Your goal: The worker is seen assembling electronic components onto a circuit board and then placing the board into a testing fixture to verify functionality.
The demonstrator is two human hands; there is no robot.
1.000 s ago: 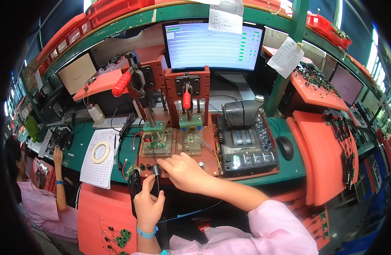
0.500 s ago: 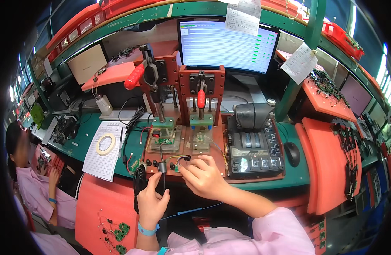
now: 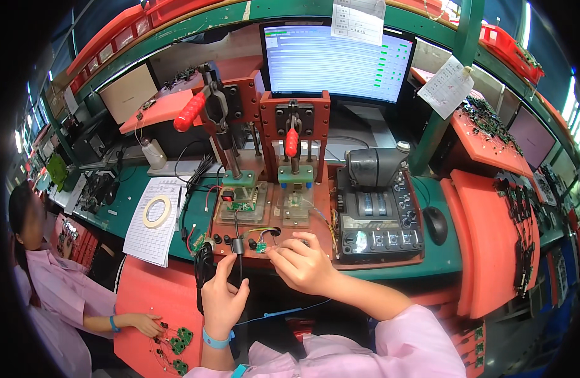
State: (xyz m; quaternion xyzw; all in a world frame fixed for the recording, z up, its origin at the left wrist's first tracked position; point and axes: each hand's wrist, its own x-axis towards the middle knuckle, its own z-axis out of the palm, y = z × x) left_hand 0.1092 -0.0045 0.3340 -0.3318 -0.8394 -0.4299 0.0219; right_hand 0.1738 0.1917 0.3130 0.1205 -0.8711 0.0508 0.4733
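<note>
Holds left hand [image 3: 224, 299] loosely spread beside ferrite bead [image 3: 237, 246] on black cable [image 3: 241, 268]. Curls right hand [image 3: 304, 268] beside small green circuit board [image 3: 261, 247]; cannot tell whether pinching it.

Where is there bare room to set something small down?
On the red foam mat, between the paper sheets and the co-worker's hand; or the green bench just below the mouse, beside the black control panel. It's crowded around the green circuit boards, red-handled clamps, left hand and right hand.
</note>
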